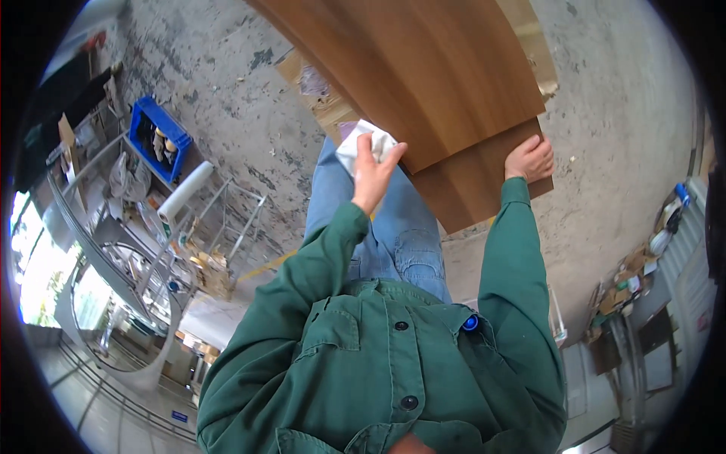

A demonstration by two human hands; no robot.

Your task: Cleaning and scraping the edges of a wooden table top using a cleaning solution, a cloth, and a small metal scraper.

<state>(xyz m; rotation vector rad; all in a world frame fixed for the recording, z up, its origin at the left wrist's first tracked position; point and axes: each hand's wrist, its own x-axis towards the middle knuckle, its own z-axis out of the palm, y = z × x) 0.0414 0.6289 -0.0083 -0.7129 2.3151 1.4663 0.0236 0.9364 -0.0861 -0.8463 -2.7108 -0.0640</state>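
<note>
My left hand (373, 175) is closed on a crumpled white cloth (350, 150), beside the left edge of the wooden boards. With fingers curled over its right edge, my right hand (531, 160) grips a brown wooden board (470, 189). Another brown wooden board (431, 76), larger in view and smooth, lies over it and covers its far part. The lower board's near end sticks out toward me, over my right leg.
Pale, rough wood (330, 110) shows under the boards. On the worn concrete floor (227, 68) at left stand a blue crate (184, 141) with things in it and a metal frame (246, 219). A white roll (187, 189) lies beside them. Cardboard scraps (616, 295) line the right side.
</note>
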